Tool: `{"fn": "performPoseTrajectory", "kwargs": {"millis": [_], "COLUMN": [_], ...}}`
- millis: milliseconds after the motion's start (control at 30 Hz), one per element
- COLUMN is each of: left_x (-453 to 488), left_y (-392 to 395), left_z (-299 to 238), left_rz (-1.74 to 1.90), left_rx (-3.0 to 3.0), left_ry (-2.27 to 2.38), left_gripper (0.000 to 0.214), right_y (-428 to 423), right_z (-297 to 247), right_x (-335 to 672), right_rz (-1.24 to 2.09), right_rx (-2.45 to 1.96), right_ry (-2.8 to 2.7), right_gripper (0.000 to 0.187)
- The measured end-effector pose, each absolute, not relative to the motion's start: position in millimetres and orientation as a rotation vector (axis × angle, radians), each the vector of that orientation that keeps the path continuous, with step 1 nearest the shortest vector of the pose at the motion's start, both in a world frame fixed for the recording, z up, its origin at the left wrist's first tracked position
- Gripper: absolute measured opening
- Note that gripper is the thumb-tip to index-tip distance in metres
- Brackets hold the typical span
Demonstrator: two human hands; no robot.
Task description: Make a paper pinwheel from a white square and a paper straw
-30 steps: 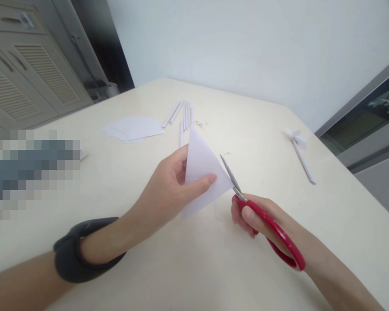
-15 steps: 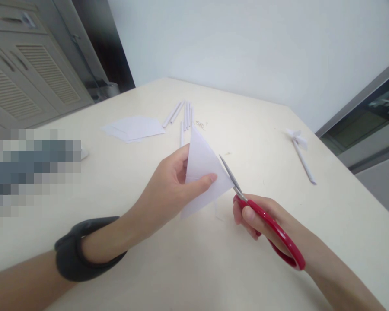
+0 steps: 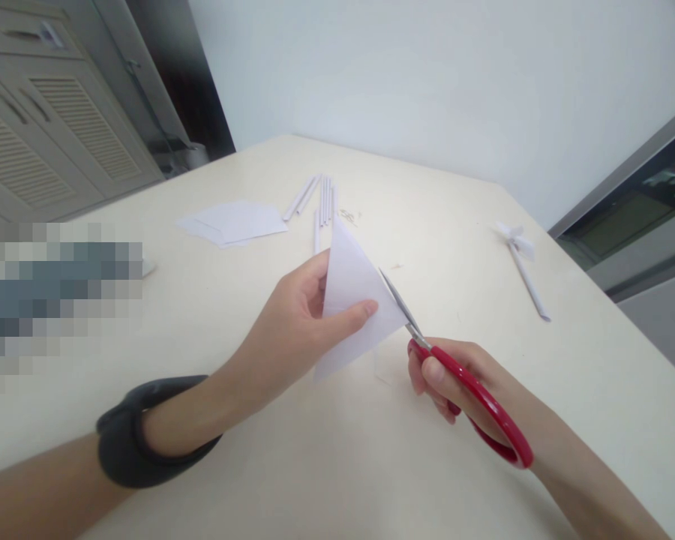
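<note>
My left hand (image 3: 309, 311) pinches a folded white sheet of paper (image 3: 352, 277), thumb on its front face and fingers behind, mostly hidden. The paper looks like a triangle with its point upward. My right hand (image 3: 455, 375) is closed round the red handles of a pair of scissors (image 3: 472, 390). Their metal blades lie along the paper's right edge, by its lower right corner. From this angle I cannot tell how much paper is between the blades.
Several white paper sheets (image 3: 236, 223) lie at the back left, beside several rolled paper tubes (image 3: 326, 201). Some rubber bands (image 3: 347, 216) lie near them. A paper pinwheel (image 3: 526, 274) on a paper stick lies at the right. Behind the table (image 3: 427, 176) stands a wall.
My right hand and the scissors have shifted very slightly to the right. The left hand and the paper have stayed almost still.
</note>
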State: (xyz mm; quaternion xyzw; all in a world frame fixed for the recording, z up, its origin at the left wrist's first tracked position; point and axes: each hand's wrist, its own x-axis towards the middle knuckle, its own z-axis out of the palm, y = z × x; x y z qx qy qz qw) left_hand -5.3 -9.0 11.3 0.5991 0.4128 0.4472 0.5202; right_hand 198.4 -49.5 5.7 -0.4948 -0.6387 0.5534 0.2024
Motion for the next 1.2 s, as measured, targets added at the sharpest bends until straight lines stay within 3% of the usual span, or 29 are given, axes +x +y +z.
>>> {"fn": "performPoseTrajectory", "kwargs": {"millis": [900,1200], "left_x": [-2.8,-5.0], "left_y": [-7.7,-6.3], "left_z": [7.6,5.9], "left_rz": [1.107,1.073], "left_rx": [1.404,1.443], "left_ry": [0.928,0.923], "left_gripper": [0.037,0.029], "right_y": [-49.8,-50.2], "right_z": [7.6,6.9], "right_x": [197.1,197.0], "right_rz": [1.569,1.547], "right_rx": [-1.418,-1.476], "right_ry": [-1.723,-1.691], "right_gripper": [0.037,0.039]}}
